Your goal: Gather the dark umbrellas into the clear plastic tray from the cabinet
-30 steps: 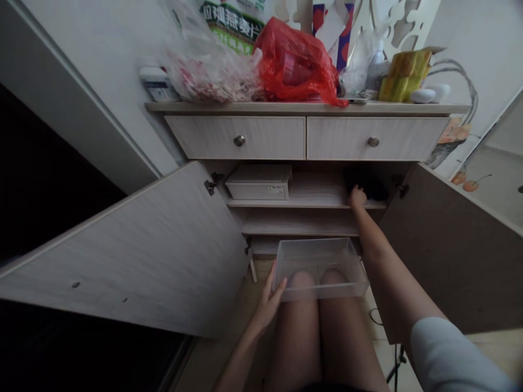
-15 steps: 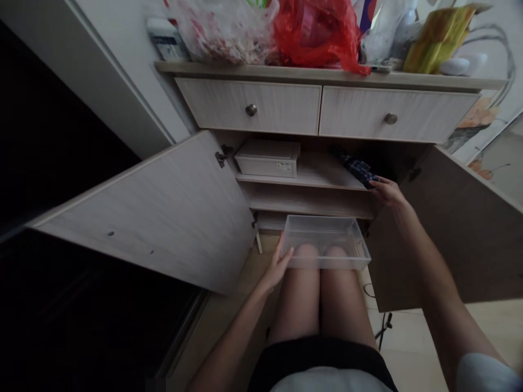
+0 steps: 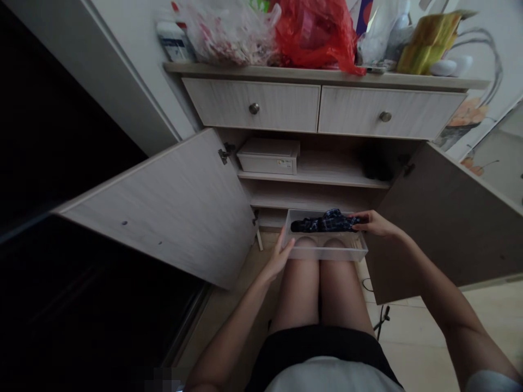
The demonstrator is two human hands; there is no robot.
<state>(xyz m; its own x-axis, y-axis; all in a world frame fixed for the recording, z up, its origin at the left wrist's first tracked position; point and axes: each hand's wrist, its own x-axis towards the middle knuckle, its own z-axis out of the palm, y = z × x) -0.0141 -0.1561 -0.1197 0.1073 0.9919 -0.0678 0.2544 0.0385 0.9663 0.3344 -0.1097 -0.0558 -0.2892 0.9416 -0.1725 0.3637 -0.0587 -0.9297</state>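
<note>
A clear plastic box [image 3: 327, 253] rests on my knees. My left hand [image 3: 279, 258] grips its left side, thumb over the front wall and fingers outside. Lengthwise over the rear part of the box lies a dark blue plaid folded umbrella [image 3: 327, 222], its black end to the left. My right hand [image 3: 375, 224] pinches the umbrella's right end, close to the box's back right corner. Whether the umbrella touches the bottom of the box, I cannot tell.
Ahead stands a cabinet with its left door [image 3: 163, 212] and right door [image 3: 445, 223] swung wide. A white box [image 3: 267, 162] sits on the upper shelf [image 3: 327, 175], with dark items [image 3: 376, 166] at right. Bags, including a red one [image 3: 316, 38], crowd the top.
My right hand has brought the umbrella from the shelf's right side down and left over the clear box. My left hand stays on the box.
</note>
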